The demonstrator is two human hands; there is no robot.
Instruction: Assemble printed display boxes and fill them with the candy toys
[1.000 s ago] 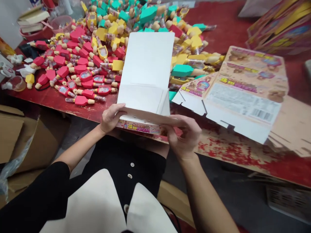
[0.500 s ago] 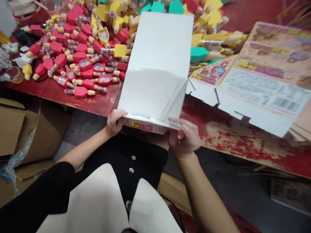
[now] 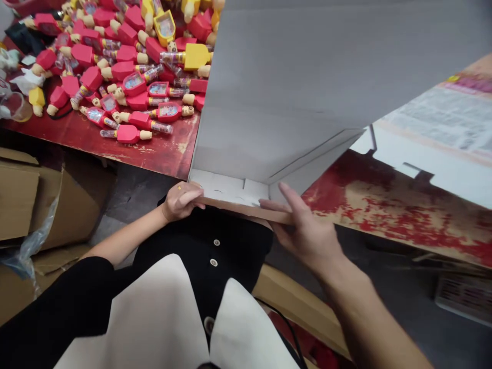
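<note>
A cardboard display box [image 3: 230, 192], partly folded, stands at the table's near edge with its white inside facing me. Its large back panel [image 3: 292, 66] rises and tilts over the table, showing grey in shadow. My left hand [image 3: 182, 200] is closed on the front left corner, the thumb lying along the top of the low front wall. At the front right corner, my right hand [image 3: 307, 223] grips the same wall, with fingers on the inner side and others underneath. The right side flap stands up at a slant.
Many red and yellow toy-shaped candy containers [image 3: 128, 134] lie heaped on the red table [image 3: 169, 156] to the left. A flat printed box sheet [image 3: 430, 138] lies at the right. Brown cartons [image 3: 77, 205] stand on the floor at the lower left.
The back panel has swung up and spread to the right, covering more of the table. The front wall has opened outward, showing the box's inside floor. Both hands stay at the front corners.
</note>
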